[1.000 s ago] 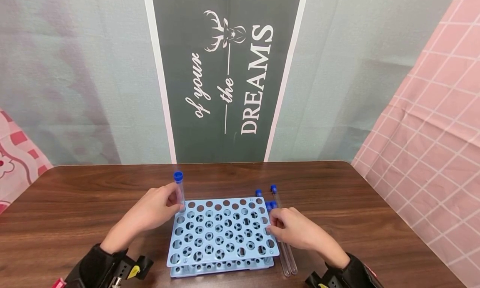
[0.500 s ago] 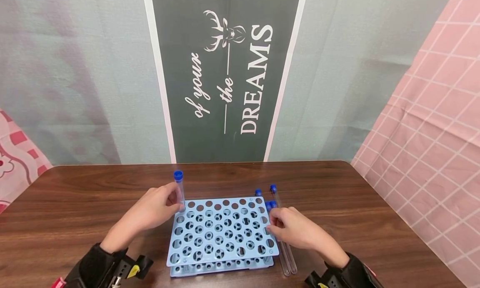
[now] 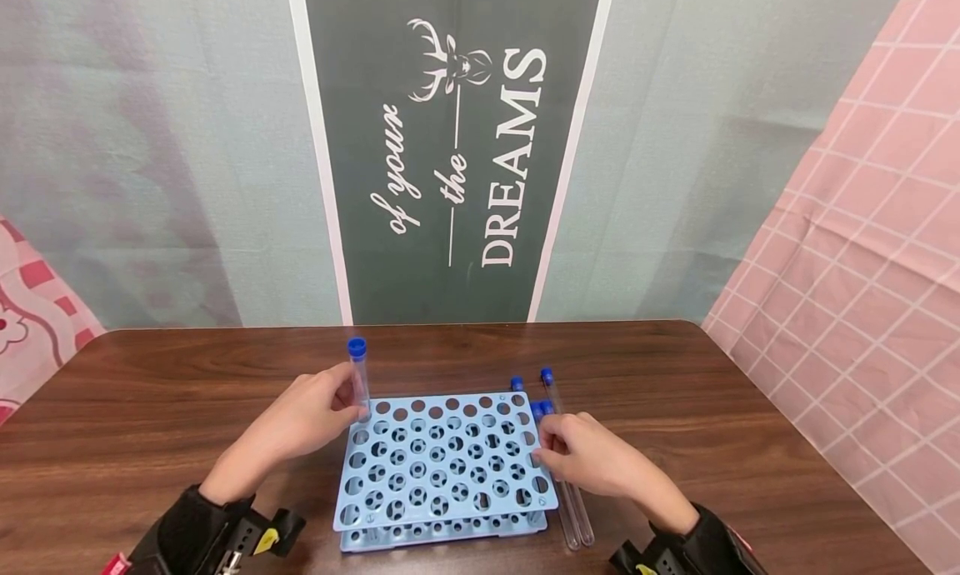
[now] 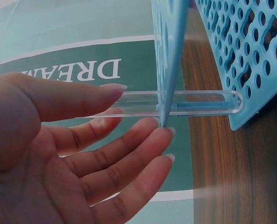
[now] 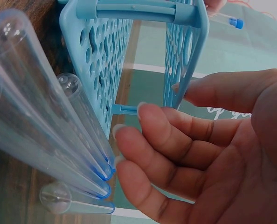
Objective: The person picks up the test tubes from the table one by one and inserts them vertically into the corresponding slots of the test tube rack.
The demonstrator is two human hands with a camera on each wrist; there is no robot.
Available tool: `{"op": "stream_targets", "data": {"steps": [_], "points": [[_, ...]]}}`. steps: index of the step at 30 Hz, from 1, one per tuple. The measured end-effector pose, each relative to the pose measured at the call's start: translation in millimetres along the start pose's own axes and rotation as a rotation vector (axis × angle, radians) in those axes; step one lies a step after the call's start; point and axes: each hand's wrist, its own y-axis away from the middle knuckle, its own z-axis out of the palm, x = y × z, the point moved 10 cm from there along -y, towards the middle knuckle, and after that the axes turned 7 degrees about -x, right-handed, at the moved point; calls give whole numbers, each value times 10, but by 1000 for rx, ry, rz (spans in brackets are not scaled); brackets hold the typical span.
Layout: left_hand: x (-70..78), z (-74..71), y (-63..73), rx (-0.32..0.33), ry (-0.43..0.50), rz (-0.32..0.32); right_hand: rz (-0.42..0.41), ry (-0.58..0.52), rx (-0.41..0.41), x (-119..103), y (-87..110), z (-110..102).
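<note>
My left hand pinches a clear test tube with a blue cap between thumb and fingers. Upright, the tube stands at the far left corner of a light blue test tube rack. In the left wrist view the tube passes through the upper plate, its rounded end close to the lower plate; whether it touches cannot be told. My right hand holds the rack's right edge, the thumb on the upper plate and the fingers curled on its other side.
Several clear test tubes with blue caps lie on the brown wooden table along the rack's right side, partly hidden by my right hand. Behind the table hangs a green and grey cloth.
In the head view the tube's blue cap sits very slightly higher than a second ago. Both hands and the rack have hardly moved.
</note>
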Motion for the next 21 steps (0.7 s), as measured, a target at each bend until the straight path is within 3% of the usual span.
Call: {"op": "stream_targets", "data": {"steps": [12,21], "points": [[-36,-6,22,-3,7,-37,-3,-2,5,-8,2,-1],[-149,7,47,-24,-16,-90,0,-4,4,-4,7,0]]}}
